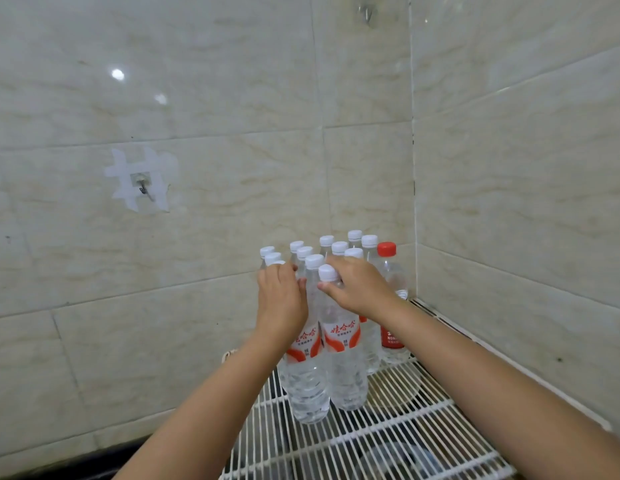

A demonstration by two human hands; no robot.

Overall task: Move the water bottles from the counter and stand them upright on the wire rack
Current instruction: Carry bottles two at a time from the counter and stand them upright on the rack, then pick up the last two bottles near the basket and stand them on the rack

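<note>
Several clear water bottles with white caps stand upright in rows on the white wire rack (398,441) in the tiled corner. One red-capped bottle (391,306) stands at the right end. My left hand (280,299) wraps the neck of the front-left bottle (306,382). My right hand (358,289) grips the neck of the front-right bottle (346,368), just under its white cap (327,272). Both bottles carry red and white labels and rest on the rack.
Beige tiled walls close in behind and to the right of the rack. A small metal hook (144,190) with white tape marks is on the left wall. A dark counter edge (76,459) shows at lower left. Bare rack wires lie in front of the bottles.
</note>
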